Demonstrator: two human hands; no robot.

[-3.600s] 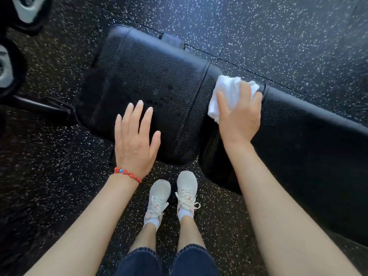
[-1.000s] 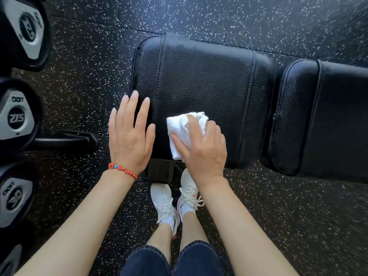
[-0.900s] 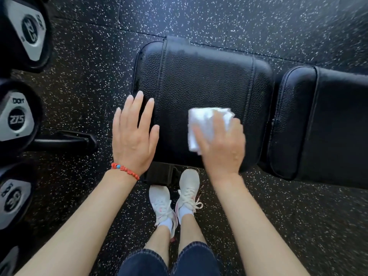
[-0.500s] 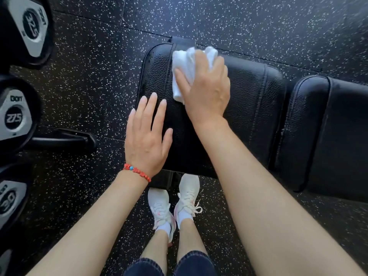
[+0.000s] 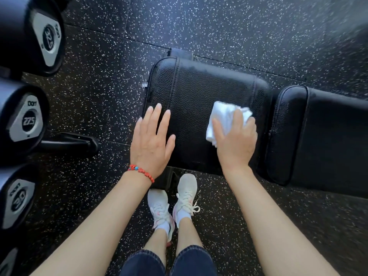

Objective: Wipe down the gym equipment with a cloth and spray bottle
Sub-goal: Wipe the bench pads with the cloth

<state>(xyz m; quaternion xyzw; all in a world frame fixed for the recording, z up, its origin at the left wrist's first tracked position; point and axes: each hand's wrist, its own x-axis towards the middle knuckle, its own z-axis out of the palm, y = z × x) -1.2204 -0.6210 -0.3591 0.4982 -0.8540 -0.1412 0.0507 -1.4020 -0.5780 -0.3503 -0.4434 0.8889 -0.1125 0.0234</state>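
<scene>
A black padded bench seat (image 5: pixel 199 96) lies in front of me, with the longer back pad (image 5: pixel 328 140) to its right. My right hand (image 5: pixel 237 144) presses a folded white cloth (image 5: pixel 225 118) flat onto the right part of the seat pad, fingers spread over the cloth. My left hand (image 5: pixel 151 142) rests flat on the seat's left near edge, fingers straight, a red bead bracelet (image 5: pixel 141 172) at the wrist. No spray bottle is in view.
Several dumbbell ends (image 5: pixel 25 122) on a rack line the left edge, with a black rack foot (image 5: pixel 69 143) reaching toward the bench. The floor (image 5: pixel 239 32) is black speckled rubber. My white shoes (image 5: pixel 173 204) stand just under the seat's near edge.
My right hand has drawn the cloth from the seat's far left corner back toward me and to the right side of the pad. My left hand has stayed flat on the left edge.
</scene>
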